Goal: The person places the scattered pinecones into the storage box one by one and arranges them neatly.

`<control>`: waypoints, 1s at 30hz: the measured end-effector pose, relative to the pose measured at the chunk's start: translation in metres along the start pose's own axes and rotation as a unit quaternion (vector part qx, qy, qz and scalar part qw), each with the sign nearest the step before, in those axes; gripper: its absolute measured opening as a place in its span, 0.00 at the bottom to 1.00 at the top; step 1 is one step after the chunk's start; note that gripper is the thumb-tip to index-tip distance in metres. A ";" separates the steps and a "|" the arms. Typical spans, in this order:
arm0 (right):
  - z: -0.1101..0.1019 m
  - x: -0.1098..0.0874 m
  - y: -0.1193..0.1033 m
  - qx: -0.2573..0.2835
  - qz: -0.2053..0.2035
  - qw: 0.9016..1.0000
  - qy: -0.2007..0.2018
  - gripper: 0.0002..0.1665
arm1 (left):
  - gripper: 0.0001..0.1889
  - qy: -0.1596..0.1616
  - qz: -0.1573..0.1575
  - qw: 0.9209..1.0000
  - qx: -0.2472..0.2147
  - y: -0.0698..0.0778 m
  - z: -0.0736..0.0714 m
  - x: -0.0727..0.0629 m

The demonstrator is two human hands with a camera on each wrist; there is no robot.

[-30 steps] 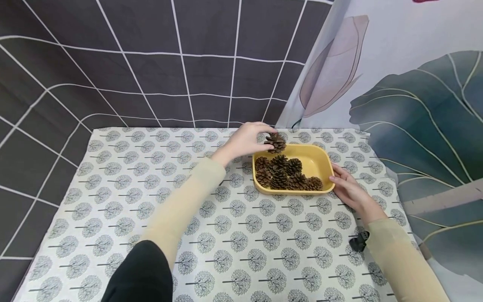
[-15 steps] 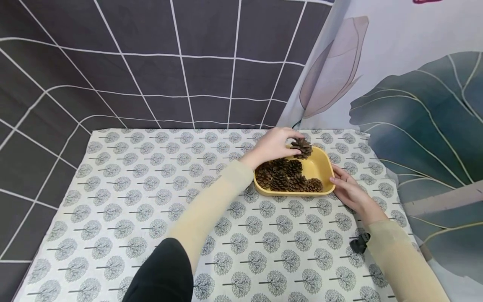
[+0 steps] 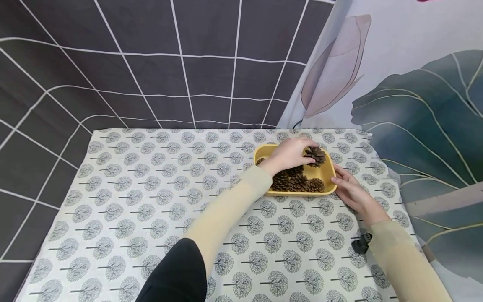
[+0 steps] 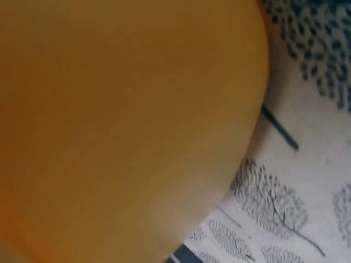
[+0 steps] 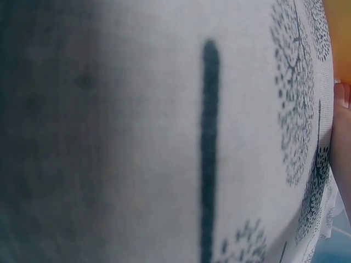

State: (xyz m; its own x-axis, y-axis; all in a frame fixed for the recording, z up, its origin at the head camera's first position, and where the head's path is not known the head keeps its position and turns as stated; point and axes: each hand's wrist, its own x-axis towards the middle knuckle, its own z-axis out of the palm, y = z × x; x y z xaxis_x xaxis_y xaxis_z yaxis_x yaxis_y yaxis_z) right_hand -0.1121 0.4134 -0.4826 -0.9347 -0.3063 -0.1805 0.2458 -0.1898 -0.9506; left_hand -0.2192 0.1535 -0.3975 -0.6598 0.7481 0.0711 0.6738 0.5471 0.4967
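My left hand [image 3: 289,154] pinches a brown pine cone [image 3: 315,156] between thumb and fingers, over the right half of a yellow tray [image 3: 327,184]. Inside the tray, several more pine cones [image 3: 298,183] sit along the near side and at the left, some hidden beneath the left hand. My right hand [image 3: 350,189] holds the tray's right end, thumb at the rim and fingers along the outer wall. The left wrist view is mostly filled by the tray's yellow wall [image 4: 131,120]. At the right edge of the right wrist view, part of the right hand [image 5: 343,126] shows.
A cloth printed with trees [image 3: 151,201] covers the table. Dark grid-patterned fabric [image 3: 151,75] hangs behind and to the left, and a leaf-print curtain [image 3: 426,126] at the right. A small black device [image 3: 361,243] is at the right wrist.
My left hand has carried the pine cone to the right and nearer, from above the tray's far left edge to over its right half. The right hand stays at the tray's end.
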 end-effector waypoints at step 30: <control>0.001 -0.001 0.002 0.037 -0.024 0.999 -0.019 0.31 | 0.29 -0.045 0.019 0.999 0.020 -0.005 0.034 0.003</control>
State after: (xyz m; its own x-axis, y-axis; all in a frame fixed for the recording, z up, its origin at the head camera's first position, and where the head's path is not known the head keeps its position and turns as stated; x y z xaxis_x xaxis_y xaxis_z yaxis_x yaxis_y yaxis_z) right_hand -0.1101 0.4120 -0.4842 -0.9361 -0.3293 -0.1239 0.2203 -0.2740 -0.9362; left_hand -0.2134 0.1657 -0.4296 -0.6021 0.7984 0.0113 0.7123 0.5307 0.4593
